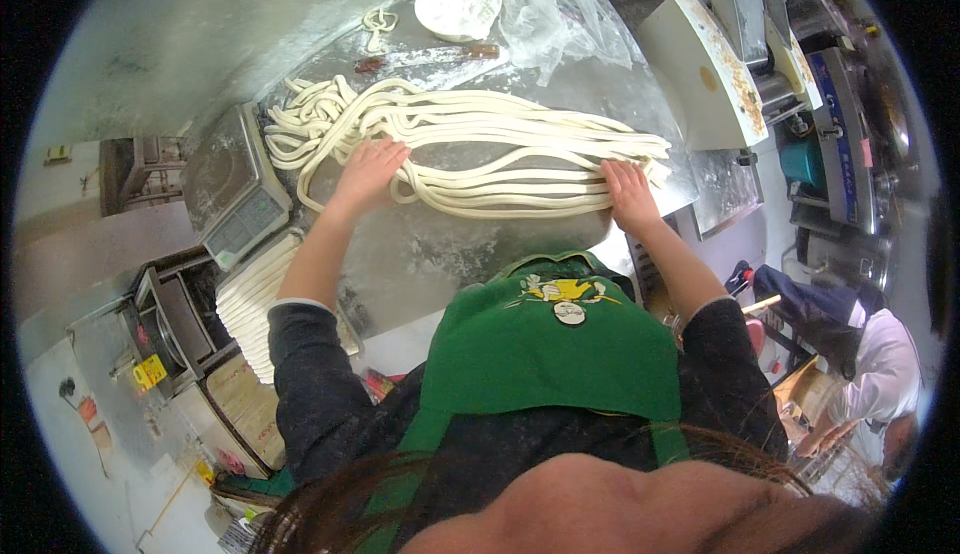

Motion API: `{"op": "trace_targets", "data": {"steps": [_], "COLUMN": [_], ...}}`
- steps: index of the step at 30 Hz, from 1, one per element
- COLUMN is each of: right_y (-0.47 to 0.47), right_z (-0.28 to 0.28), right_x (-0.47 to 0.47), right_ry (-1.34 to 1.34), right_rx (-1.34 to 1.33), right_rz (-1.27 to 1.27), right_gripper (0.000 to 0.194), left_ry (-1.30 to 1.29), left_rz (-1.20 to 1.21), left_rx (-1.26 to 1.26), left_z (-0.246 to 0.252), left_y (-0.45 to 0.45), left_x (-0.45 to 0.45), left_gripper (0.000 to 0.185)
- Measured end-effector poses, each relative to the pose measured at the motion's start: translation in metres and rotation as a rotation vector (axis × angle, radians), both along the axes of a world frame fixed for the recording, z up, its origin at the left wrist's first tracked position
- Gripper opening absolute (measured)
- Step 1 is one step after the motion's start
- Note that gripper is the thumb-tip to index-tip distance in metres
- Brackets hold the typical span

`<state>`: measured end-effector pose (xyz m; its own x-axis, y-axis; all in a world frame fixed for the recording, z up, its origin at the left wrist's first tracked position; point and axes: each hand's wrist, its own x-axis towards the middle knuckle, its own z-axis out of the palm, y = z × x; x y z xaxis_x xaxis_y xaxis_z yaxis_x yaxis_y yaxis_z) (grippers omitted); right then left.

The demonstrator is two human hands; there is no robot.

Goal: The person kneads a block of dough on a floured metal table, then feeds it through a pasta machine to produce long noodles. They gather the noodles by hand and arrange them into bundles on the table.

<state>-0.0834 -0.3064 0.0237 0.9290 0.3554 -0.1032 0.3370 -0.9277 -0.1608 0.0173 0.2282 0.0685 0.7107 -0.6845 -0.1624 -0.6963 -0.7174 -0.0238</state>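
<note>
Long, pale dough ropes (517, 134) lie side by side across a floured metal worktop (420, 269). Their left ends run into a tangled heap of dough (315, 115). My left hand (375, 171) rests over the strands beside this heap, its fingertips on the dough and its thumb hidden. Near the right ends of the ropes, my right hand (630, 190) lies across the front strands with fingers close together. Whether either hand grips the dough underneath is hidden. Between my hands the ropes form a rear bundle and a front bundle, with bare metal showing between them.
A white bowl of flour (457, 5), a floury rolling pin (427, 57) and clear plastic sheeting (562, 14) lie at the back. Left are a scale (240, 186) and a tray of dough strips (255, 306). A machine (709, 74) stands right; another person (862, 366) works lower right.
</note>
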Motion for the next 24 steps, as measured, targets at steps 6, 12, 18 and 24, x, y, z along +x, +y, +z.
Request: {"op": "trace_targets", "data": {"steps": [6,12,18,24], "right_y": [0.013,-0.011,-0.001,-0.048], "right_z": [0.005,-0.002,0.001,0.036], "right_x": [0.001,-0.016,0.006,0.055], "right_ry": [0.232,0.044,0.489,0.499], "right_rx": [-0.123,-0.140,0.003,-0.076], "right_rz": [0.062,-0.080,-0.208,-0.466], "right_gripper": [0.076,0.041,0.030,0.056], "left_ry": [-0.045,0.329,0.253,0.373], "left_rz": [-0.070,0.428,0.592,0.523], "left_rx": [0.096,0.124,0.079,-0.075], "left_z": [-0.028,-0.008,-0.020,-0.029], "left_y": [0.005,0.029,0.019,0.013], "left_x": [0.003,-0.072,-0.068,-0.044], "left_gripper": [0.064,0.048,0.044,0.041]}}
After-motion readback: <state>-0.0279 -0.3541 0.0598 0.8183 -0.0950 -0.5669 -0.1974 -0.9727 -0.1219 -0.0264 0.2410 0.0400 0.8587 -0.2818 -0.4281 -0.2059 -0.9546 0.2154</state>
